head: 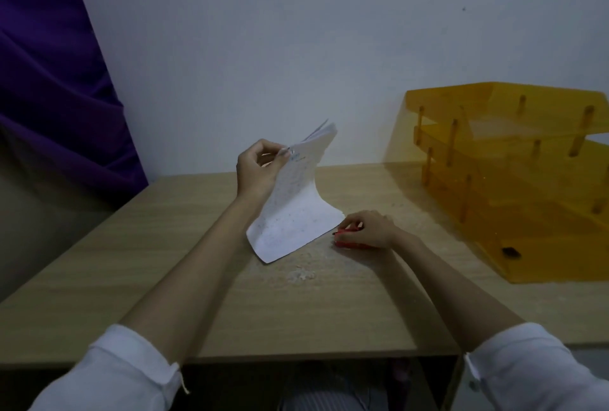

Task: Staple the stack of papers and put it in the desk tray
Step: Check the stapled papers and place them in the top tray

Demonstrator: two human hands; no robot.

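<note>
Left hand (260, 168), at the middle of the frame, pinches the upper corner of the stack of papers (296, 203) between thumb and fingertips, lifting that end off the desk (164, 262) while the lower edge drags on the wood near the centre. So the stack's long axis runs from lower left to upper right, rising steeply, with the sheet bowed in the middle and the top pages fanning apart at the raised corner. That fanning looks like the main risk: if the pinch loosens, sheets could slide out of line and a staple would catch only some of them. Just right of the paper's lower corner, the right hand (369, 227) is curled over a red stapler (349, 241) lying flat on the desk, fingers closed on it; its mouth appears to face left toward the paper, though the hand hides most of it. Farther right, the orange desk tray (514, 180) waits, well apart from both hands.
</note>
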